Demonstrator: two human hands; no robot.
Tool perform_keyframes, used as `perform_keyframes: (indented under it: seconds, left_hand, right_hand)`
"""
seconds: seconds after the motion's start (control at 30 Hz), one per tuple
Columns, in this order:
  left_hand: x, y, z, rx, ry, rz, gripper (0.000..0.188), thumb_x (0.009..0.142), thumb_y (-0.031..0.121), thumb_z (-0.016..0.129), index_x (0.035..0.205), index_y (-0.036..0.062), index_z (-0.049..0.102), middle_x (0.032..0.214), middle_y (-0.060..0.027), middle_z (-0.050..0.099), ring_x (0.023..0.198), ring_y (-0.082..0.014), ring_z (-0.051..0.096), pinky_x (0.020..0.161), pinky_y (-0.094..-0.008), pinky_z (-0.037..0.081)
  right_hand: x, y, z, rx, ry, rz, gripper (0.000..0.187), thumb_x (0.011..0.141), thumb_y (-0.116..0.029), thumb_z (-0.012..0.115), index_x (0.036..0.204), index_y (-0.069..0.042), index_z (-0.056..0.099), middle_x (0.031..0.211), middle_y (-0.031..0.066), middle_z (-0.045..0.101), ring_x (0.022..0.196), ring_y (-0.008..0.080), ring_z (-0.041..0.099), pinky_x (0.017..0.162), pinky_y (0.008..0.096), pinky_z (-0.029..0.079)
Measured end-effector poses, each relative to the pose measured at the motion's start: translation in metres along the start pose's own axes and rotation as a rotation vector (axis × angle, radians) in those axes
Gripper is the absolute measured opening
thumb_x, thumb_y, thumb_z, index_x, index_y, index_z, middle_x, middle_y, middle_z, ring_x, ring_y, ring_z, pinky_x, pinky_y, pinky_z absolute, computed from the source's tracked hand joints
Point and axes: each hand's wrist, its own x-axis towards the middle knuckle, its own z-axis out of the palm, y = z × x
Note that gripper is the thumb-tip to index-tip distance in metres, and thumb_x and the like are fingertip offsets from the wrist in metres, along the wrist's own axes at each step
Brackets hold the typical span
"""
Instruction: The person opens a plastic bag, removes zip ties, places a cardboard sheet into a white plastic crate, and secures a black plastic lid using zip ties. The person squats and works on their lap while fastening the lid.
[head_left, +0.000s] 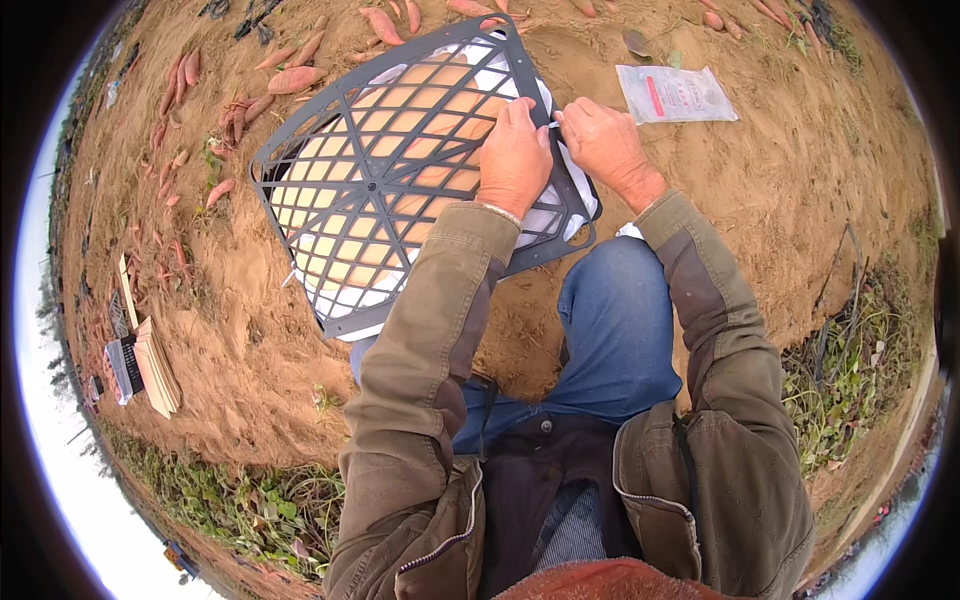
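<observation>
A black plastic crate with a lattice lid (372, 187) lies tilted in front of my knees. Pale yellow and orange-pink contents show through its openings, with white lining (480, 52) around them. At the crate's right edge, my left hand (514, 165) is closed, its fingertips pinching by the rim. Just right of it, my right hand (604, 148) pinches a thin white cable tie (554, 125) that spans the short gap between both hands. Another white tie end (290, 277) sticks out at the crate's left edge. My fingers hide where the tie passes through the rim.
A clear plastic bag with red print (678, 94) lies on the soil beyond my right hand. Sweet potatoes (297, 80) are scattered at the far side and left. Flat wooden slats (155, 367) and a dark crate (125, 368) lie at left. Green vines (270, 515) border the soil.
</observation>
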Motion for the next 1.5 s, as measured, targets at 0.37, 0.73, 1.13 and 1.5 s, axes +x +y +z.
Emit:
perform_keyframes:
  seconds: [0.37, 0.73, 1.13, 1.5]
  left_hand:
    - [0.000, 0.001, 0.008, 0.005, 0.015, -0.009, 0.029, 0.096, 0.013, 0.073, 0.120, 0.0035, 0.061, 0.108, -0.0162, 0.067, 0.098, -0.0375, 0.069, 0.085, -0.0477, 0.057]
    - [0.002, 0.000, 0.004, -0.081, 0.033, -0.003, 0.036, 0.093, 0.015, 0.078, 0.122, -0.0026, 0.064, 0.095, -0.0140, 0.066, 0.093, -0.0328, 0.066, 0.084, -0.0442, 0.054]
    - [0.001, 0.003, 0.016, 0.007, 0.045, 0.048, 0.037, 0.093, 0.012, 0.074, 0.125, 0.0003, 0.059, 0.107, -0.0182, 0.067, 0.098, -0.0390, 0.068, 0.088, -0.0496, 0.056]
    - [0.001, -0.003, 0.005, -0.148, -0.056, 0.062, 0.049, 0.092, 0.009, 0.073, 0.137, -0.0019, 0.057, 0.099, -0.0127, 0.067, 0.098, -0.0336, 0.067, 0.089, -0.0457, 0.055]
  right_hand:
    - [-0.018, 0.036, -0.059, 0.260, -0.320, 0.328, 0.035, 0.104, -0.034, 0.060, 0.086, -0.004, 0.065, 0.088, 0.0179, 0.070, 0.086, 0.0425, 0.069, 0.076, 0.0542, 0.053]
    - [0.006, -0.007, 0.002, 0.018, -0.109, -0.014, 0.024, 0.102, -0.025, 0.066, 0.087, -0.006, 0.066, 0.083, 0.0108, 0.067, 0.071, 0.0310, 0.071, 0.061, 0.0439, 0.058]
    - [0.001, 0.006, 0.018, 0.001, -0.178, 0.171, 0.030, 0.106, -0.030, 0.060, 0.089, -0.007, 0.070, 0.087, 0.0159, 0.071, 0.078, 0.0357, 0.073, 0.065, 0.0479, 0.058]
    - [0.005, -0.010, 0.009, 0.312, -0.290, 0.413, 0.043, 0.109, -0.037, 0.050, 0.092, -0.003, 0.071, 0.095, 0.0237, 0.072, 0.091, 0.0475, 0.068, 0.079, 0.0562, 0.052]
